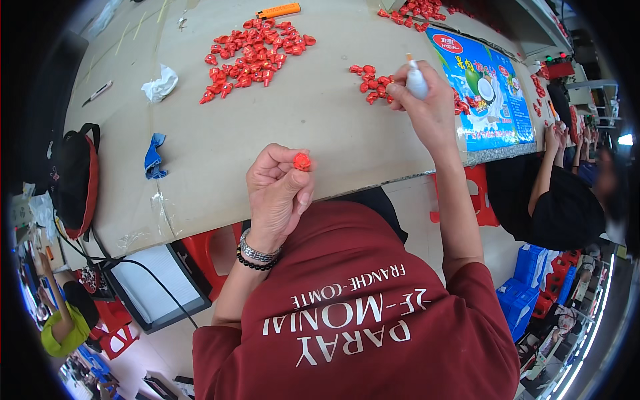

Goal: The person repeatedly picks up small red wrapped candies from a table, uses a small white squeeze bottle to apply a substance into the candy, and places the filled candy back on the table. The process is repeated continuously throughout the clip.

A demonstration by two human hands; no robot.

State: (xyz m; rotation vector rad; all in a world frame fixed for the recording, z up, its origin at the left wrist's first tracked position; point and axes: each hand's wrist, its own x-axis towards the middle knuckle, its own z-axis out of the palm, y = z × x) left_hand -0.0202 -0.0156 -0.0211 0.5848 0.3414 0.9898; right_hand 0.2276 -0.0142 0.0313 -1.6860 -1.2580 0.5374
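Between the thumb and fingers of my left hand (277, 193) is a small red molded piece (302, 161), held over the table's near edge. My right hand (432, 110) is raised further off to the right, its fingers wrapped round a small white squeeze bottle (417, 83). The bottle's thin tip points up and away from me. Just left of that hand lies a small cluster of red pieces (372, 85), and several more red pieces (463, 102) show past its right side. A larger spread of similar red pieces (250, 59) lies on the far middle of the table.
An orange cutter (279, 10) lies behind the large spread. Crumpled white tissue (160, 84), a blue cloth scrap (155, 157) and a pen (98, 93) are at the left. A black-and-red bag (79, 180) sits beyond. A blue printed sheet (490, 93) covers the right; a co-worker (550, 193) sits there.
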